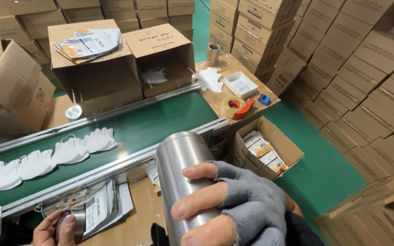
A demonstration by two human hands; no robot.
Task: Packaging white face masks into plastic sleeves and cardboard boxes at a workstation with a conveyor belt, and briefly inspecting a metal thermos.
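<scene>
Right hand: the right hand (242, 207), in a grey fingerless glove, is wrapped around a steel flask (181, 175); the bare fingertips (197, 172) press on its front side.
Flask: it stands nearly upright in the lower middle of the view, close to the camera, with the top end tilted a little to the left. It has no lid on it.
Left hand: the left hand (51, 228) is at the bottom left edge and closes around a small steel cap (76, 221); the thumb lies on the cap.
Flask and cap: they are well apart, each in its own hand, with a stack of flat pouches (103, 207) between them on the brown surface.
Belt: a green conveyor (160, 123) runs across behind the flask; a row of white masks (51, 157) lies on its left part.
Right side: an open carton (265, 148) with packed pouches stands just beside the flask, on the green floor.
Behind: a small table (220, 98) carries a tape dispenser (235, 108), a white tray (241, 84) and a loose mask.
Around: stacked brown cartons (343, 54) fill the back and the right.
</scene>
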